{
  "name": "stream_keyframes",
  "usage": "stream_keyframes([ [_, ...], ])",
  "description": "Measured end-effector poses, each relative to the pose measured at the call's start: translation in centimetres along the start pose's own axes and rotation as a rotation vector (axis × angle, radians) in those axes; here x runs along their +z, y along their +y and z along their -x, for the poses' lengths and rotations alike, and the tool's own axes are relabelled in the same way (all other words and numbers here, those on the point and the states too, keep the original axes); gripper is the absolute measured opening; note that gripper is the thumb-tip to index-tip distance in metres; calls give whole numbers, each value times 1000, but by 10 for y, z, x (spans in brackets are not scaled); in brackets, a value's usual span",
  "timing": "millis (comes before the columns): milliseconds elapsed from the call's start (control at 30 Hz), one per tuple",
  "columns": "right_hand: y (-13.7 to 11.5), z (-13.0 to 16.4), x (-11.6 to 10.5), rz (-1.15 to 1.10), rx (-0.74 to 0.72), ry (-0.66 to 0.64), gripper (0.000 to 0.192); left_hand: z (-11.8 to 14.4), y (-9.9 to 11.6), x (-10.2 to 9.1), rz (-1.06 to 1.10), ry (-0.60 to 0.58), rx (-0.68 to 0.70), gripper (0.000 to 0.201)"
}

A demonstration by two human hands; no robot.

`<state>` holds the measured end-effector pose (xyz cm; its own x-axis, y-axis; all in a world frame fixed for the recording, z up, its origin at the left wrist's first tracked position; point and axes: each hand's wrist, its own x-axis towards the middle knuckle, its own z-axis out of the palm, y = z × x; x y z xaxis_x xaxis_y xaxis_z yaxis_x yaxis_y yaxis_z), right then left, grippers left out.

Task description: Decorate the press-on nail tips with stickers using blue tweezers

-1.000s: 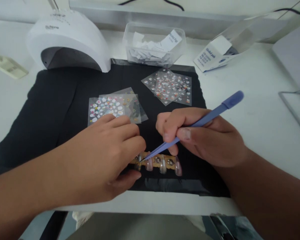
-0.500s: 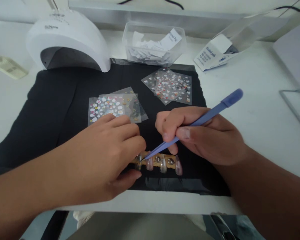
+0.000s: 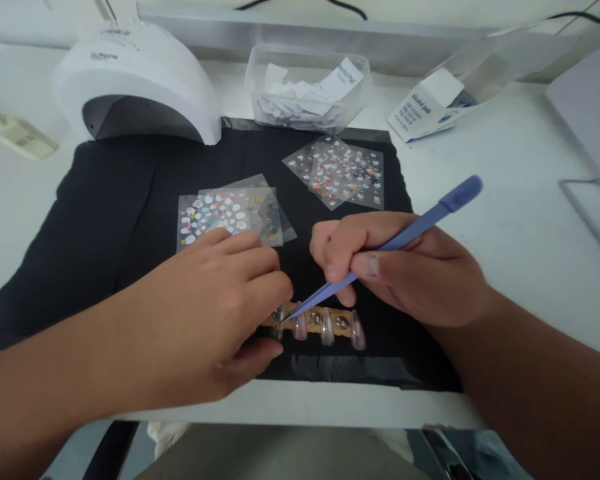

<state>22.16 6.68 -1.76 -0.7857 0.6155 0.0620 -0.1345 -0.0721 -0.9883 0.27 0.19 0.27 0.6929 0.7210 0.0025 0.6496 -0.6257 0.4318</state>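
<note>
A tan strip [image 3: 330,321] carrying glossy, almond-shaped false nails is lying near the front edge of a soft black mat [image 3: 115,207]. The left hand [image 3: 215,313] is pinching the strip's left end between thumb and fingers. The right hand [image 3: 405,270] is clamping slim blue tweezers [image 3: 380,250], their closed tip touching a nail. Clear sticker sheets [image 3: 230,213] are lying just behind, leaving bare mat to the left.

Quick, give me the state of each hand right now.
Left hand: closed on the left end of the nail strip, pinning it to the black mat.
Right hand: closed on blue tweezers, tip at the strip.
</note>
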Motion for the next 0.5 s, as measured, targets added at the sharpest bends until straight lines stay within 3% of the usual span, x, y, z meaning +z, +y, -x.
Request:
stream_keyframes([
  [500,0,0,-1,4,-26,-25,16,1,1,-1,18,-10,-14,6],
])
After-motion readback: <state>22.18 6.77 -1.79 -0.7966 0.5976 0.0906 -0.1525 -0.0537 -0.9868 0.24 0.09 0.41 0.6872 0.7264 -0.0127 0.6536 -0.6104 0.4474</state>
